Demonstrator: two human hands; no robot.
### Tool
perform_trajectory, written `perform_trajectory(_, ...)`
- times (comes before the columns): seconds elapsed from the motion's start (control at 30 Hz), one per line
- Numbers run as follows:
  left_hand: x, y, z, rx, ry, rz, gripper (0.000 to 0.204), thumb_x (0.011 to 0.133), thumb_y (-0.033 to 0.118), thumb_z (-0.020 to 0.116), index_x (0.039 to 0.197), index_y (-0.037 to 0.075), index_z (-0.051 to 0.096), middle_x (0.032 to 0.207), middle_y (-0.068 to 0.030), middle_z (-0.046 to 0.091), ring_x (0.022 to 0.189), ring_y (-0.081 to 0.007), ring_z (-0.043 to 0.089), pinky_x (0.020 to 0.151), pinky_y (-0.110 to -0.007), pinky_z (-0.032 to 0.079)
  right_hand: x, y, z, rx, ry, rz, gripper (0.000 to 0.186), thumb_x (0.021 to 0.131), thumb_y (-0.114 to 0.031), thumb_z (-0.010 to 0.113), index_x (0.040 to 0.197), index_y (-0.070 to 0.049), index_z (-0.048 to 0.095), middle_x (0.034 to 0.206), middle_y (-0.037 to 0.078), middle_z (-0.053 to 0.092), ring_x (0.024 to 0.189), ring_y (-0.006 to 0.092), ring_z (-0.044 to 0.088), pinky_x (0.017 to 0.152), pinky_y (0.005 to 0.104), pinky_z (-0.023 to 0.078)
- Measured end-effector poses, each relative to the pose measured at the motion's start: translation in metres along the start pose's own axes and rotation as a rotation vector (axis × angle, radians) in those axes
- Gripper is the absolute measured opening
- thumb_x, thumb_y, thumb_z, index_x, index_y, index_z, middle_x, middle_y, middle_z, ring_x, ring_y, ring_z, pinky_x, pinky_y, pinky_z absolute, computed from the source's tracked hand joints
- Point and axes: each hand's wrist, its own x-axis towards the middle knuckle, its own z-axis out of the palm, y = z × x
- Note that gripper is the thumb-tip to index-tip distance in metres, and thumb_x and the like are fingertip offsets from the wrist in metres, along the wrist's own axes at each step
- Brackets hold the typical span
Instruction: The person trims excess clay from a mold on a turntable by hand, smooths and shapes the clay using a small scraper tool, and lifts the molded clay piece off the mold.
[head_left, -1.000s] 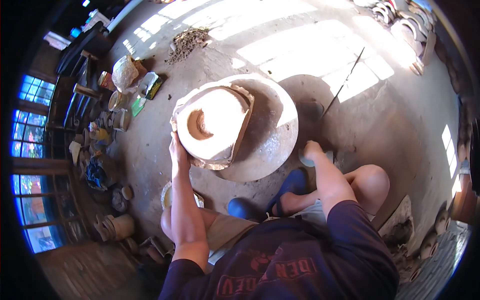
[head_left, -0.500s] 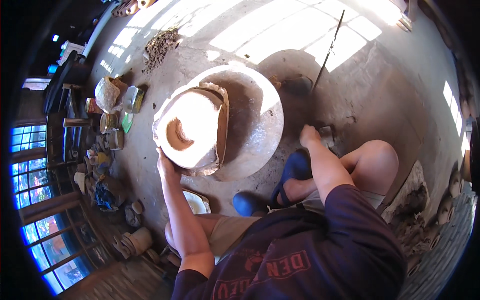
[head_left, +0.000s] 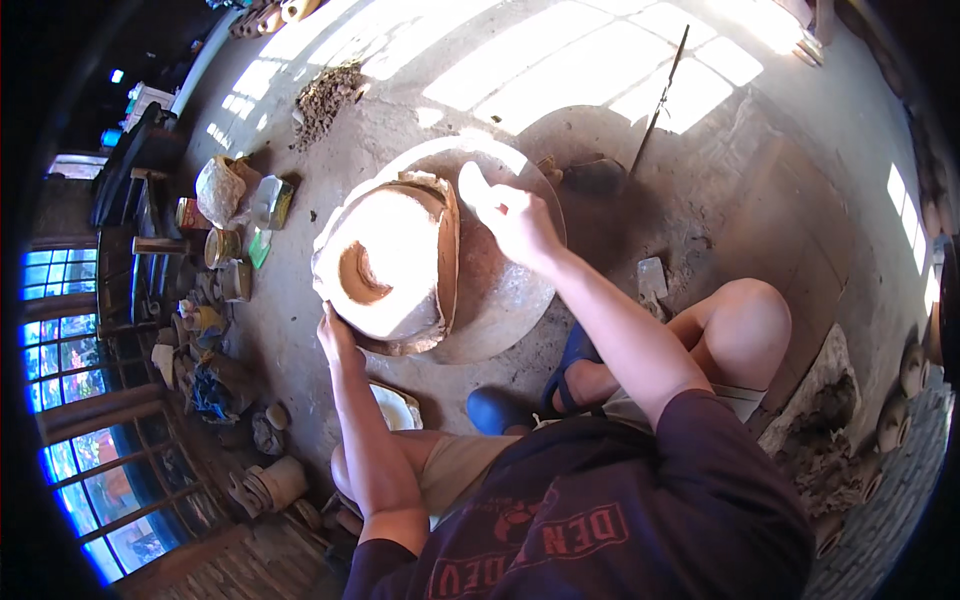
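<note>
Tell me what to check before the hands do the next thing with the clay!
1. Left hand on the clay: ok, it touches the near rim.
2. Right hand free: ok, it hangs over the wheel, holding nothing I can see.
3. Clay sits on the wheel: ok, though off to the left side, not centred.
4. Clay shape whole: not ok, the rim looks ragged and uneven.
5. Feet clear of the wheel: cannot tell, the blue shoe is close to its edge.
6. Wheel turning or stopped: cannot tell.
</note>
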Motion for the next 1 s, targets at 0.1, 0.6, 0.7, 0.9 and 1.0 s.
perform_trajectory(0.1,-0.01,-0.008,0.005,-0.047,0.004,0.013,0.056,0.115,0.041,0.042,0.14,-0.005,0.06,0.131,-0.0167,0.068,0.117,-0.0265,0.067,0.101,-0.04,0.053,-0.011,0.0,0.032,-0.065,0.084,-0.025,0.009,0.093,-0.005,0.069,0.101,0.0,0.07,0.083,0.018,0.073,0.073,0.0295,0.071,0.068,0.0404,0.053)
perform_trajectory(0.6,-0.018,-0.016,0.016,-0.251,0.051,0.054,0.059,0.113,0.044,0.04,0.149,-0.002,0.053,0.144,-0.018,0.06,0.127,-0.0317,0.063,0.107,-0.044,0.052,-0.03,-0.004,0.05,-0.182,0.14,0.033,0.019,0.085,-0.013,0.075,0.086,0.003,0.065,0.08,0.025,0.07,0.076,0.0435,0.07,0.07,0.0498,0.054)
perform_trajectory(0.7,-0.015,-0.02,0.016,-0.218,0.059,0.09,0.058,0.114,0.043,0.04,0.148,-0.002,0.053,0.144,-0.0182,0.06,0.126,-0.0318,0.063,0.106,-0.044,0.053,-0.038,-0.005,0.053,-0.109,0.077,0.116,0.019,0.086,-0.013,0.074,0.085,0.004,0.065,0.081,0.026,0.07,0.076,0.0438,0.07,0.07,0.0498,0.053)
perform_trajectory(0.9,-0.018,-0.016,0.018,-0.272,0.05,0.06,0.055,0.115,0.041,0.038,0.146,-0.001,0.055,0.142,-0.0181,0.061,0.125,-0.0314,0.064,0.105,-0.044,0.052,-0.044,0.001,0.051,-0.128,0.024,0.146,0.018,0.086,-0.012,0.074,0.086,0.004,0.066,0.081,0.026,0.07,0.076,0.0412,0.071,0.069,0.0486,0.052)
perform_trajectory(1.0,-0.022,-0.014,0.02,-0.255,0.068,0.072,0.054,0.115,0.041,0.038,0.145,0.0,0.056,0.14,-0.0177,0.062,0.124,-0.031,0.064,0.105,-0.043,0.052,-0.044,0.002,0.053,-0.137,0.014,0.175,0.017,0.086,-0.011,0.073,0.088,0.005,0.067,0.08,0.026,0.07,0.075,0.0394,0.071,0.069,0.0483,0.052)
